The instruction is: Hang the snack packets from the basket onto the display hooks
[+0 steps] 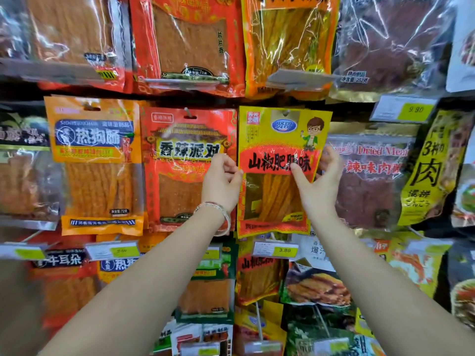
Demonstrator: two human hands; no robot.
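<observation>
Both bare arms reach up to mid-frame, hands level.
The left hand (pixel 222 182), bracelets (pixel 218 210) at its wrist, pinches the left edge of a yellow snack packet (pixel 277 140) with curled fingers; the right hand (pixel 317 183) grips its right edge, thumb in front, fingers behind.

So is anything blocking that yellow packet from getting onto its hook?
Nothing visible does. The left hand pinches the yellow packet by its left edge, the right hand grips its right edge, and the tip of the hook seems to poke through the hole at the packet's top.
</observation>
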